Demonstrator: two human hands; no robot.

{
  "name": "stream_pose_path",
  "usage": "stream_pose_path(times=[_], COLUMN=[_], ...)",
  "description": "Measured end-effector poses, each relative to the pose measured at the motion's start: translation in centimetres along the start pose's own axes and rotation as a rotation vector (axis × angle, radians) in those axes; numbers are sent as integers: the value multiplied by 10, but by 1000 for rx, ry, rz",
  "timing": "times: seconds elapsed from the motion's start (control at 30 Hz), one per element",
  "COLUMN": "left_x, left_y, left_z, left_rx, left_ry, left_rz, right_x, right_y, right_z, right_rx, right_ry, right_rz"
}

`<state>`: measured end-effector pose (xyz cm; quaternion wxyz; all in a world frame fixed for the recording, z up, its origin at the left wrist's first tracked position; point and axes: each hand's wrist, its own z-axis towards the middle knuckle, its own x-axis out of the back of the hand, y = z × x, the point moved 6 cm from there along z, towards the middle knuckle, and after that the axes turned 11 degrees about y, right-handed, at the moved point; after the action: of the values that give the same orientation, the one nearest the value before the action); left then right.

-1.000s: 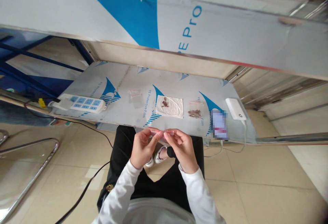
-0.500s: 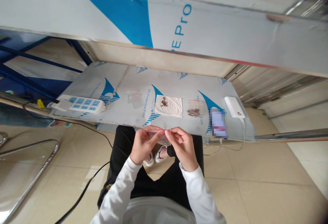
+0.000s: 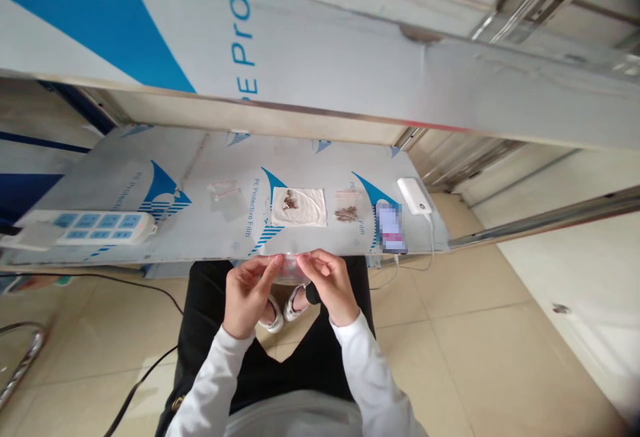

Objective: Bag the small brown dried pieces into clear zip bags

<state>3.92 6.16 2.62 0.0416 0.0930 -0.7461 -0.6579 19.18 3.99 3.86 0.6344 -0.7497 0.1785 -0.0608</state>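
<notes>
Between my two hands, in front of the table edge, is a small clear plastic bag [image 3: 291,272]. My left hand [image 3: 251,288] pinches its left side with thumb and fingers. Its right side is pinched by my right hand [image 3: 329,282]. On the table beyond lies a white cloth [image 3: 311,208] with a little heap of dark brown pieces [image 3: 289,201] on it. To the right of the cloth lies another clear bag with brown thin pieces [image 3: 346,214] in it. Flat clear bags [image 3: 226,202] with reddish top strips lie to the left.
A white power strip [image 3: 105,226] with blue sockets lies at the table's left. At the right are a phone [image 3: 391,227] with a blurred screen and a white power bank [image 3: 415,196] with a cable. A film-covered upper shelf [image 3: 320,70] spans the space above the table.
The view has swung right, so the table things appear further left. My hands have moved slightly apart, and more of the bag shows between them.
</notes>
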Motion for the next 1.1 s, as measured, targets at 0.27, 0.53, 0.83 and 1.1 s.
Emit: stream_pose_path(times=[0.27,0.53,0.83,1.1], left_x=[-10,26,56,59], left_y=[-13,-22,-46,-58], left_z=[4,13,97,175], left_rx=[145,87,-37,-44], left_ry=[-84,54,322,477], left_rz=[-87,44,768,1013], right_x=[41,138,138,86], right_y=[-19,-20,-25,-2], right_z=[56,207,184,51], right_rx=[77,156,391,598], right_ry=[90,481,590,429], right_rz=[-138,-697,-923,-694])
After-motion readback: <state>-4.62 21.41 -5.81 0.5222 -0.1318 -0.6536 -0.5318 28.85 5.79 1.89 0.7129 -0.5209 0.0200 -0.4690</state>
